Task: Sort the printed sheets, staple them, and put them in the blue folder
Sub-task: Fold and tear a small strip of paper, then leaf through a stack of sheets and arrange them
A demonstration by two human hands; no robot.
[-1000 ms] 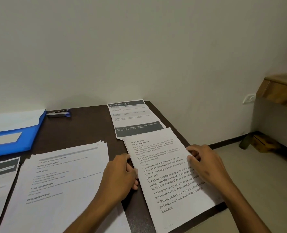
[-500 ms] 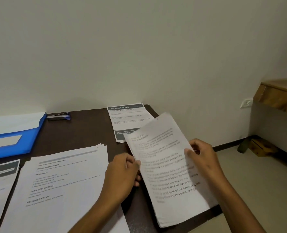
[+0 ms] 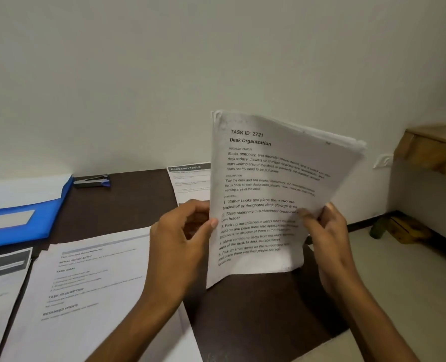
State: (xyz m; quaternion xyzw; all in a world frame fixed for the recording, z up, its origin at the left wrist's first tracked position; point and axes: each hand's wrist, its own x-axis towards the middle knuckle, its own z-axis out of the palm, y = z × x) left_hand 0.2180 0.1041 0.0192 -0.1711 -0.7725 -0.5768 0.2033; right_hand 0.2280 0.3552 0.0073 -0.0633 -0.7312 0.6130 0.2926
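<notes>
Sheets (image 3: 274, 184) over "Dressing Table" page (image 3: 190, 182)

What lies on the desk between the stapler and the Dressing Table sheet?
Nothing: in the head view only bare dark desk lies between the stapler and the Dressing Table sheet.

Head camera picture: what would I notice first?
First, the stack of printed sheets headed "Desk Organization", held upright above the dark desk, the left hand and right hand each pinching a side. Next, the blue folder far left, the stapler just beyond it.
</notes>
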